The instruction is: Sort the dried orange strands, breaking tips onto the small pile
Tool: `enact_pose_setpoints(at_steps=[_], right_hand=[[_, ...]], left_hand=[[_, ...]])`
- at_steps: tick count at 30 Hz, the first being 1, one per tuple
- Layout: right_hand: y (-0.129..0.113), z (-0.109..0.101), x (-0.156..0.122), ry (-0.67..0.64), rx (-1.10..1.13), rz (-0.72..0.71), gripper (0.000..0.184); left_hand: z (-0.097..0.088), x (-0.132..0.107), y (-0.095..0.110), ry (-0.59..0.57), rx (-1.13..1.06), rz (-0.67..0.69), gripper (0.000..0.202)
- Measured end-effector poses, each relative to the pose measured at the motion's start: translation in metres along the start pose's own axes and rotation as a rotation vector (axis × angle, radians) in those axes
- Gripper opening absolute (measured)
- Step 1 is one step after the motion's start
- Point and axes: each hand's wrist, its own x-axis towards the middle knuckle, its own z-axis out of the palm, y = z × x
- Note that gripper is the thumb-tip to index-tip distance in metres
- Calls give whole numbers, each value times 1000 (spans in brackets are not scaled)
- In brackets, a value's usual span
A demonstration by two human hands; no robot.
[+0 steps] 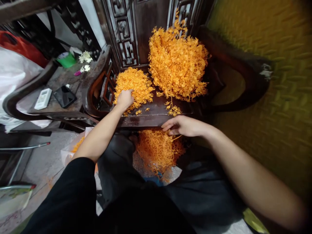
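My left hand (125, 99) is closed, its fingertips in a low heap of loose orange blossoms (136, 83) on the dark wooden chair seat; whatever it pinches is hidden. To the right, a taller mound of orange flower sprays (179, 65) leans by the chair back, and one sprig (173, 109) trails toward the seat's front edge. My right hand (181, 126) hovers just past that edge with its fingers apart. Below it is a tangled pile of bare orange stems (158, 149), between my knees. A thin stem shows under the right palm; I see no firm grip on it.
At left, a wooden side surface (78, 78) carries a white remote (43, 98), a black phone (64, 96), a green tape roll (66, 59) and white flowers (85, 57). The curved chair armrest (253, 71) stands at right. A bag with orange bits (70, 151) sits on the floor.
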Motion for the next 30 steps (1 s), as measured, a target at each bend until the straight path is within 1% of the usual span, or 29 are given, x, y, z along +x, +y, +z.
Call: enact_pose_setpoints(at_steps=[1, 3, 5, 7, 9, 10, 12, 14, 16, 19, 22, 23, 25, 27, 28, 30], right_hand=[[6, -3, 4, 44, -174, 43, 35], [18, -14, 13, 214, -468, 122, 39], [30, -26, 27, 372, -608, 150, 44], [40, -32, 46, 441, -626, 117, 55], [46, -32, 67, 445, -595, 111, 63], [47, -32, 76, 441, -579, 122, 61], [46, -31, 91, 447, -559, 147, 48], [41, -33, 98, 473, -536, 166, 32], [35, -37, 97, 503, -501, 186, 24], [25, -44, 85, 535, -438, 210, 19], [15, -49, 69, 561, -383, 210, 20], [12, -50, 64, 570, -369, 207, 21], [4, -51, 55, 587, -342, 205, 22], [-4, -48, 48, 593, -319, 208, 23], [-7, -46, 45, 594, -309, 207, 23], [-14, -43, 41, 596, -293, 203, 23]], left_hand=[[0, -1, 0, 9, 41, -33, 45], [-2, -3, 4, 24, 92, -67, 38], [-5, -6, 13, 31, 104, -63, 33], [-4, -8, 27, 21, 125, -29, 33], [1, -11, 46, -25, 151, 44, 37], [5, -13, 56, -61, 156, 90, 39], [18, -16, 76, -134, 141, 172, 39], [33, -18, 93, -186, 107, 227, 35], [46, -16, 107, -208, 62, 254, 34], [61, -7, 124, -208, -33, 248, 40], [72, 7, 142, -191, -137, 218, 58], [76, 13, 149, -183, -203, 204, 65], [85, 25, 164, -160, -391, 152, 81], [93, 38, 178, -137, -572, 67, 94], [97, 44, 184, -133, -623, 30, 96], [103, 58, 194, -135, -642, -1, 93]])
